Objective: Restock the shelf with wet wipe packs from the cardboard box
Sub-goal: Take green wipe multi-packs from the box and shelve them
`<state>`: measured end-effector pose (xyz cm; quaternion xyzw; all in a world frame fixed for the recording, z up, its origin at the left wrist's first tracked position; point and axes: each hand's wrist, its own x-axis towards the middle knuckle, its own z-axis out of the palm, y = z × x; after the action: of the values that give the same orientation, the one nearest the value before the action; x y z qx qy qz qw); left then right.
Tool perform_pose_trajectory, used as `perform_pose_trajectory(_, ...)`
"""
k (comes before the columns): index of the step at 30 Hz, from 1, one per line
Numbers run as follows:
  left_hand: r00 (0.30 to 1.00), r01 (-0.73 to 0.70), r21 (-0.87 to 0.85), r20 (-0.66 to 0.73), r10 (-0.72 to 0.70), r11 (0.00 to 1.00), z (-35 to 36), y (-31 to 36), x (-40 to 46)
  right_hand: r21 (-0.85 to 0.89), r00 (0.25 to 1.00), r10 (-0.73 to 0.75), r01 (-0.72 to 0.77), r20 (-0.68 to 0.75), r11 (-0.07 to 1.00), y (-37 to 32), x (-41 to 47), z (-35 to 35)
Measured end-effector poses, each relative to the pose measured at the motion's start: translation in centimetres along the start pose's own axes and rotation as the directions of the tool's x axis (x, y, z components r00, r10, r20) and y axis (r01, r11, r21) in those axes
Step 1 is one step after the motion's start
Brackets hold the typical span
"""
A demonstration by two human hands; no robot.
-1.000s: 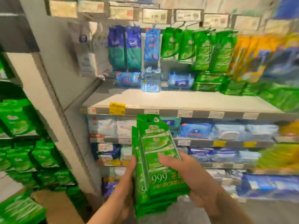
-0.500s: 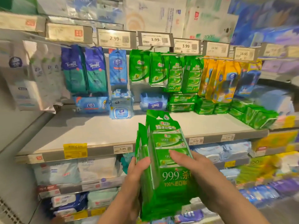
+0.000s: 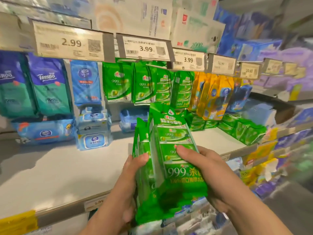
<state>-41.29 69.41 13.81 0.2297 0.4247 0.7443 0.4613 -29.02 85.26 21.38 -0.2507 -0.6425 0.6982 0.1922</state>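
I hold a stack of green wet wipe packs (image 3: pixel 171 160) upright in front of the shelf's front edge. My left hand (image 3: pixel 128 184) grips the stack's left side and my right hand (image 3: pixel 210 173) presses on its front and right side. Their tops reach over the white shelf board (image 3: pixel 64 167). Matching green packs (image 3: pixel 149 83) hang from hooks at the back under the 3.99 tags. More green packs (image 3: pixel 243 131) lie on the shelf at the right. The cardboard box is out of view.
Blue wipe packs (image 3: pixel 92 133) and teal tissue packs (image 3: pixel 49 85) fill the back left. Yellow packs (image 3: pixel 211 95) hang to the right of the green ones. Price tag rails (image 3: pixel 71 43) jut out overhead. Lower shelves with more packs sit below.
The view has moved closer to the shelf and turned right. The stack in my hands has risen and come nearer to the shelf board. Both hands keep the same grip.
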Motion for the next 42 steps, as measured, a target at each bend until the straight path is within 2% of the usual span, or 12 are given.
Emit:
perform_pose_trajectory(1,0.995,0.082,-0.102,-0.048,-0.087,0.991,1.2,1.1,1.0,0.013,1.0,-0.002,0.002,-0.019,1.0,0.0,0.7,-0.4)
perform_pose_trajectory(2,0.98,0.151,-0.116,-0.109,-0.164,0.982,1.6,1.5,2.6,0.021,0.999,-0.004,0.005,-0.035,1.0,-0.1,1.3,-0.9)
perform_pose_trajectory(3,0.972,0.153,-0.06,-0.171,-0.161,0.986,2.5,1.8,2.9,0.037,0.999,-0.011,0.012,-0.031,0.999,-0.2,1.9,-1.5)
perform_pose_trajectory(5,0.969,0.117,-0.048,-0.211,-0.125,0.992,2.4,1.6,4.5,0.085,1.0,-0.02,0.02,0.001,0.996,-0.6,3.0,-2.9)
perform_pose_trajectory(9,0.961,0.11,-0.138,-0.237,-0.14,0.984,2.4,1.0,7.2,0.142,0.997,-0.071,0.07,0.007,0.987,-0.8,5.6,-6.7)
perform_pose_trajectory(11,0.947,0.05,-0.144,-0.309,-0.092,0.988,3.0,0.8,8.1,0.14,0.988,-0.152,0.145,0.036,0.979,-0.9,6.7,-8.8)
perform_pose_trajectory(15,0.911,-0.086,-0.146,-0.411,0.019,0.985,4.6,0.4,9.7,0.086,0.918,-0.333,0.321,0.215,0.943,-1.3,8.3,-12.3)
perform_pose_trajectory(18,0.856,-0.226,-0.151,-0.502,0.122,0.962,5.4,-0.4,10.7,0.042,0.826,-0.504,0.511,0.254,0.859,-1.4,10.0,-13.8)
perform_pose_trajectory(23,0.794,-0.346,-0.163,-0.575,0.196,0.924,6.2,-1.5,11.2,0.078,0.764,-0.598,0.599,0.241,0.797,-1.5,12.2,-14.9)
perform_pose_trajectory(27,0.781,-0.387,-0.153,-0.578,0.235,0.909,6.9,-1.5,11.2,0.156,0.757,-0.622,0.603,0.198,0.783,-2.0,13.9,-14.2)
perform_pose_trajectory(32,0.756,-0.395,-0.125,-0.606,0.245,0.91,6.7,-1.1,11.7,0.167,0.8,-0.572,0.548,0.179,0.819,-2.4,15.3,-13.0)
perform_pose_trajectory(42,0.807,-0.314,-0.16,-0.565,0.174,0.936,5.6,-0.6,12.5,0.233,0.856,-0.508,0.477,0.097,0.847,-1.0,16.0,-11.9)
